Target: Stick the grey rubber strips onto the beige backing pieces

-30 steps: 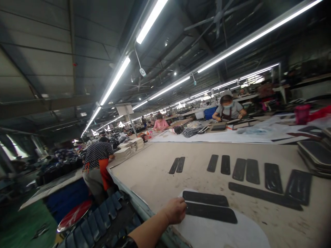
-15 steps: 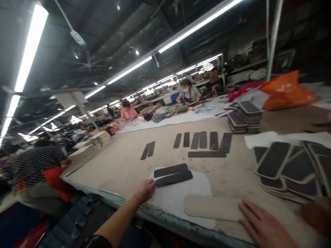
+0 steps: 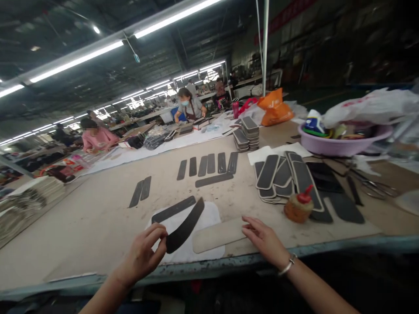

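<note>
The table's blue-green front edge [image 3: 235,264] runs just below my hands, with my forearms reaching over it. Along that edge, a wide stretch of tan tabletop [image 3: 94,235] gives my left hand [image 3: 146,247] room on its left. My right hand [image 3: 260,235] has less: a glue bottle [image 3: 297,207] with a red nozzle stands near it, beyond and to the right.

My left thumb and fingers pinch the near end of a dark strip [image 3: 187,224], which curves away from me to the right, above a white sheet [image 3: 209,211]. My right fingertips touch the right end of a beige strip [image 3: 218,235], which lies partly on that sheet; whether they grip it I cannot tell.

Just beyond the held piece, a second dark strip [image 3: 172,209] lies on the sheet's far side. Farther off are a row of dark strips [image 3: 211,163] and, to the right, overlapping pale-edged panels [image 3: 268,172]. Past those sit a purple basin [image 3: 343,146] and an orange bag [image 3: 276,111]; beyond the table's far side, a co-worker in grey [image 3: 196,106] bends over some work.
</note>
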Demonstrator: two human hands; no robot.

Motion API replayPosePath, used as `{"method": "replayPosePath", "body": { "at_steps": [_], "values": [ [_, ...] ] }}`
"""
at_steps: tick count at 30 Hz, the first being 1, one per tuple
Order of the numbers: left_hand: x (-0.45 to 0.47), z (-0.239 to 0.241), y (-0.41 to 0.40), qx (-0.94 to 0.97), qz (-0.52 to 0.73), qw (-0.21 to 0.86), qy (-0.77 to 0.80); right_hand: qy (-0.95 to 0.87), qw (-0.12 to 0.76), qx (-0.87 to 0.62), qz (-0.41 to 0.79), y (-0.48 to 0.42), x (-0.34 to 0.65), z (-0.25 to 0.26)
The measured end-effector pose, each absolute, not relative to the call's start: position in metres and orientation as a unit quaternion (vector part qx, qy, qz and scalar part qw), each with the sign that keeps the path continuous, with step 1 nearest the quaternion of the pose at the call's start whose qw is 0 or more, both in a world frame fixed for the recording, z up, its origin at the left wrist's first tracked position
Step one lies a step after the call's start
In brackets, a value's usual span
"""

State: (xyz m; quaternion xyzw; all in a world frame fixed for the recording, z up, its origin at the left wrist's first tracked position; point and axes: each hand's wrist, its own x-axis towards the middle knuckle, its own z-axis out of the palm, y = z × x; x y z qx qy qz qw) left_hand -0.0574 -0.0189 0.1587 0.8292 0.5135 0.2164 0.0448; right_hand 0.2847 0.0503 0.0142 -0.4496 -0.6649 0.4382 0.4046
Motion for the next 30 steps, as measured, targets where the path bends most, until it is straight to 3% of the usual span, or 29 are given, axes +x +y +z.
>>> {"method": "replayPosePath", "body": {
  "at_steps": [8,30],
  "values": [
    [-0.027,0.189,-0.027,0.853,0.207,0.120,0.463,-0.530,0.379,-0.453,0.608,0.056,0.280,0.018],
    [0.006,0.220,-0.038,0.847,0.205,0.243,0.427,-0.463,0.286,-0.320,0.776,0.037,0.262,0.039]
  ]
}}
